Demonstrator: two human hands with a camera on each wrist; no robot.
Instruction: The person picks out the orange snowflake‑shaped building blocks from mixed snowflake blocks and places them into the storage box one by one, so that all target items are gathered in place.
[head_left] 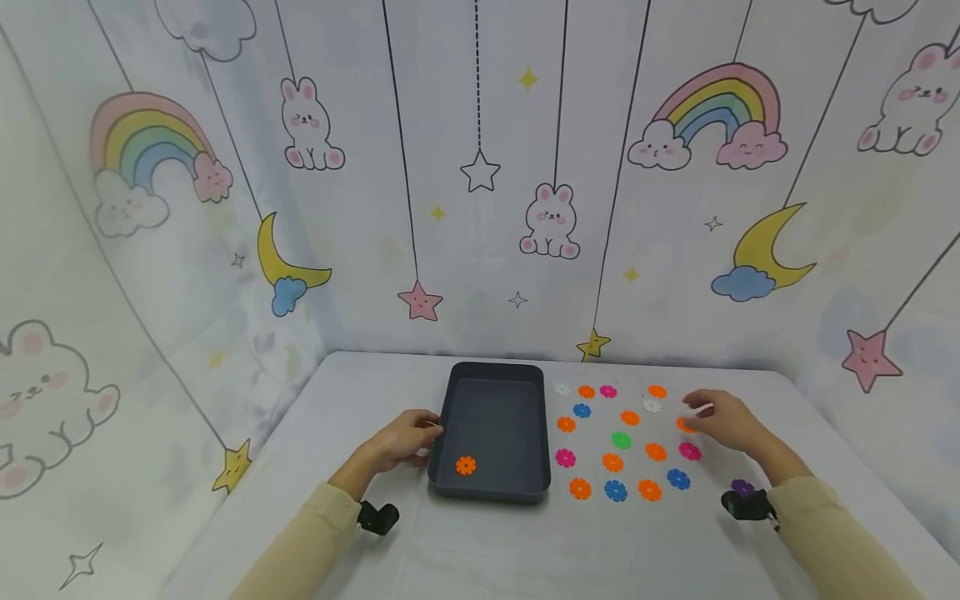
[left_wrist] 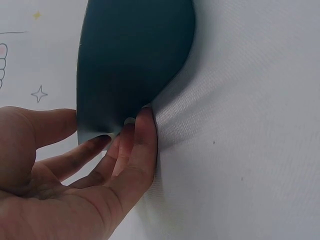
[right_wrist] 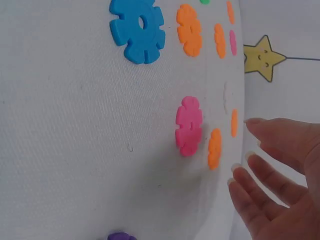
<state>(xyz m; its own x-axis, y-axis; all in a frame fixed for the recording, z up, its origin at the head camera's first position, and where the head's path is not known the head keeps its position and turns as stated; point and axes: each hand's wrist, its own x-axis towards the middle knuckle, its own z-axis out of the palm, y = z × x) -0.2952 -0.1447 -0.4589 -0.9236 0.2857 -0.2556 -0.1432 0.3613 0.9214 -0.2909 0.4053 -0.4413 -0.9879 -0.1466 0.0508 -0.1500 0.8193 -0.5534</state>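
Note:
A dark grey rectangular tray (head_left: 491, 425) lies on the table with an orange notched disc (head_left: 466, 466) near its front left corner. My left hand (head_left: 408, 437) holds the tray's left side; in the left wrist view the thumb is at the rim and the curled fingers (left_wrist: 142, 135) are against the outer wall. Over the right part of the scattered discs hovers my right hand (head_left: 726, 421), fingers relaxed and apart, nothing between them. Right by its fingertips is an orange disc (head_left: 686, 424). A pink disc (right_wrist: 189, 126) lies near it in the right wrist view.
Several notched plastic discs spread right of the tray, among them blue (head_left: 616, 491), green (head_left: 622, 440) and white (head_left: 652, 406) ones. A purple disc (head_left: 742, 487) lies partly behind the right wrist camera (head_left: 748, 505). Patterned fabric walls (head_left: 480, 250) enclose the table (head_left: 465, 550).

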